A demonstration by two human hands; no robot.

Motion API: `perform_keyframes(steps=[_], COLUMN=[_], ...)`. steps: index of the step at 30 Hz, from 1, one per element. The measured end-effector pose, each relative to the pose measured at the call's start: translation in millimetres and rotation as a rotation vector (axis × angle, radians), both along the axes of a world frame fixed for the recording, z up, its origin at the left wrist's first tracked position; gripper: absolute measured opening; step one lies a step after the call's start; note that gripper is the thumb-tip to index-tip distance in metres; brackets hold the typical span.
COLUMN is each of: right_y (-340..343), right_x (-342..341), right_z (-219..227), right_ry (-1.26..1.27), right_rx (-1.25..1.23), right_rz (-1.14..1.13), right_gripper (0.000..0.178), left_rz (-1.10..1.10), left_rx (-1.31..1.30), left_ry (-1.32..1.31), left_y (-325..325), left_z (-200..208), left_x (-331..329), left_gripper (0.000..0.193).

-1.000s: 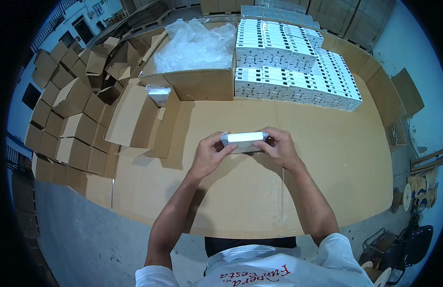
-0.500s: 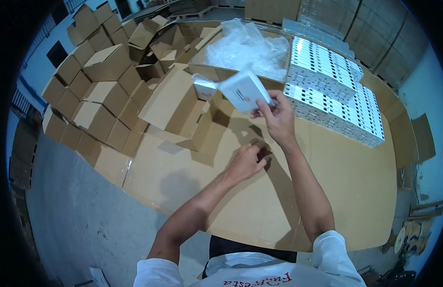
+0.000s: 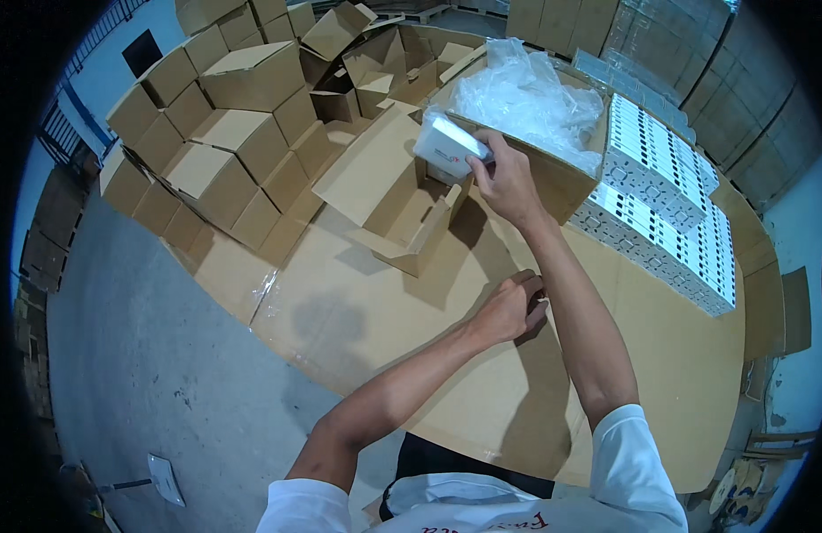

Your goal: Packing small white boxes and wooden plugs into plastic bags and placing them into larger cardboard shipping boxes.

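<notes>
My right hand (image 3: 510, 182) grips a flat white box (image 3: 444, 144) by its right end. The box seems to have a clear wrap and carries small print. It is tilted over the far end of an open brown carton (image 3: 418, 258), whose flap (image 3: 366, 182) leans out to the left. Part of another white packet (image 3: 439, 174) shows inside the carton, just below the held box. Low over the cardboard-covered table, nearer to me, my left hand (image 3: 510, 309) is closed with fingers curled. Whatever it may hold is hidden.
Behind the carton stands a big box (image 3: 540, 173) heaped with clear plastic bags (image 3: 526, 98). Stacked white boxes with black marks (image 3: 664, 231) sit at the right. Several brown cartons (image 3: 242, 133) are piled at the left. The table's cardboard (image 3: 642, 382) reaches toward me.
My right hand has carried the white box from above the table to over the open carton's far end. My left hand stays curled near the table. The whole view has shifted.
</notes>
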State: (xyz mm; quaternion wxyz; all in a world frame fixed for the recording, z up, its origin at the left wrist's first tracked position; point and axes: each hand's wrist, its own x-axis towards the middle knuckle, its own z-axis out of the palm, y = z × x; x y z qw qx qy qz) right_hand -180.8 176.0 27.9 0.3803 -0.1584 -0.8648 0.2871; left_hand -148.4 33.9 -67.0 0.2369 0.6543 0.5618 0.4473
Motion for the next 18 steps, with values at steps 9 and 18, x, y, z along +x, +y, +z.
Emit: perform_keyframes(steps=[9,18], right_y=[-1.1,-6.6], right_x=[-2.4,-6.6], right_z=[2.1,4.2], right_ry=[-0.056,-0.069], right_rx=[0.193,0.232], right_rz=[0.044,0.033], right_gripper=[0.032,0.031], left_rz=[0.006,-0.011], left_rx=[0.052,0.047], left_ry=[-0.068,-0.104], left_y=[-2.7,-1.2], left_z=[-6.7,-12.8], left_x=[-1.0,0.8], left_gripper=[0.032,0.033])
